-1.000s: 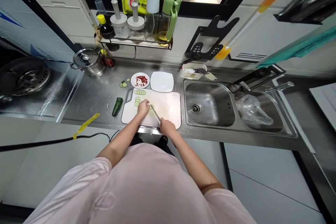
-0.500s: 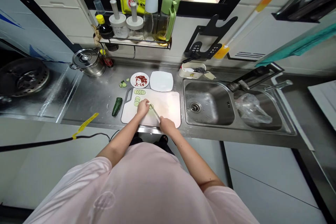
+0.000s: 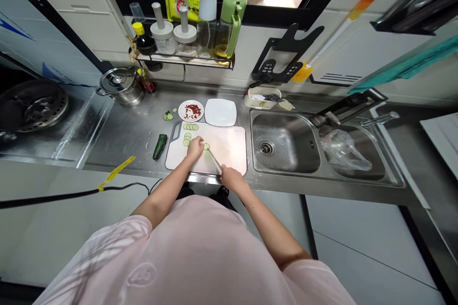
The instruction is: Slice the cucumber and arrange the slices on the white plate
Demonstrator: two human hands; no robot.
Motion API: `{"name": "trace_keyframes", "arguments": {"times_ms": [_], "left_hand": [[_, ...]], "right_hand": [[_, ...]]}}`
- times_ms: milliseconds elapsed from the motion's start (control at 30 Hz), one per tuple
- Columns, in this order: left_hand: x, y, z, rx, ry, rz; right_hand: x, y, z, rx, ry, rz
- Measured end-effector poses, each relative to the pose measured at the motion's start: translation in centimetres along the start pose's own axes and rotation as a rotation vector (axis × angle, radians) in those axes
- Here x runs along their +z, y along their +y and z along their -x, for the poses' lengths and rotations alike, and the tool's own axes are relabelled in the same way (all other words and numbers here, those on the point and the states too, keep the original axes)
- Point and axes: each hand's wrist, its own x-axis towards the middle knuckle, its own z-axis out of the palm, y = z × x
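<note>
My right hand (image 3: 232, 178) is closed around the handle of a knife (image 3: 215, 160), whose blade points up and left over the white cutting board (image 3: 234, 145). By the blade's tip lies a round cucumber slice (image 3: 206, 147). My left hand (image 3: 195, 148) is over the board just left of that slice, fingers drawn together; what they hold, if anything, is hidden. Beyond and beside it lie a row of cucumber slices (image 3: 191, 127) and a smaller group of slices (image 3: 187, 139). A dark green cucumber piece (image 3: 159, 147) rests on the counter left of the board.
Behind the board stand a plate of chopped red pieces (image 3: 187, 116) and a white square plate (image 3: 220, 113). Cucumber scraps (image 3: 168, 116) lie nearby. To the right is a sink (image 3: 286, 140); a steel pot (image 3: 121, 86) stands at left, below a condiment shelf (image 3: 186, 57).
My right hand has drawn slightly right and down with the knife, so the blade sits lower right of the slice. My left hand has barely moved.
</note>
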Motion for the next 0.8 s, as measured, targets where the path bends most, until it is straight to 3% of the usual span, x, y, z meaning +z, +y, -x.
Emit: {"name": "trace_keyframes", "arguments": {"times_ms": [400, 800], "left_hand": [[0.0, -0.1, 0.0, -0.018, -0.010, 0.025], [0.3, -0.2, -0.2, -0.007, 0.001, 0.015]], "right_hand": [[-0.5, -0.8, -1.7, -0.014, 0.024, -0.019], [-0.8, -1.0, -1.7, -0.013, 0.027, -0.027]]}}
